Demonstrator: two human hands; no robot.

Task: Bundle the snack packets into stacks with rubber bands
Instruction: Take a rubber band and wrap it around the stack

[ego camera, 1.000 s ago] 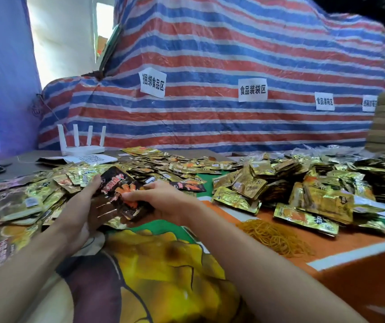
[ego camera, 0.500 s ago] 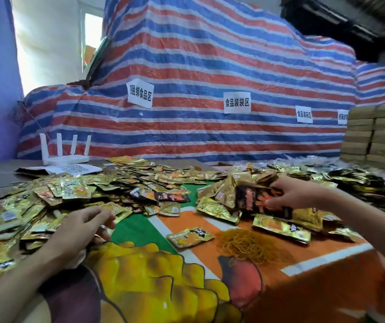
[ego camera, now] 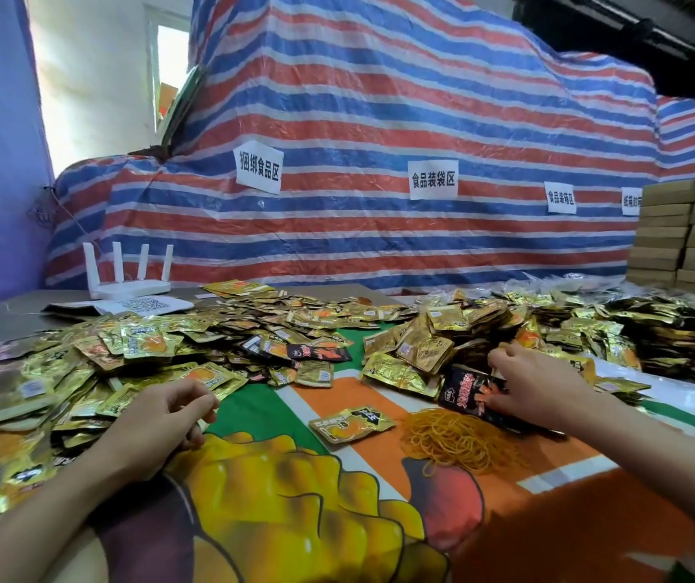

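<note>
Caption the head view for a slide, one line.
Right hand holds a black snack bundle beside the rubber band pile; left hand loosely curled by the gold packets.

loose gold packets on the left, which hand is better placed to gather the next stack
Left. The left hand lies at the edge of the loose gold packets, apparently empty; the right hand is far across, gripping the black packet stack.

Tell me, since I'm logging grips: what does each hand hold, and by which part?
The right hand grips the black packet stack by its right edge. The left hand is loosely curled, with nothing visible in it.
</note>
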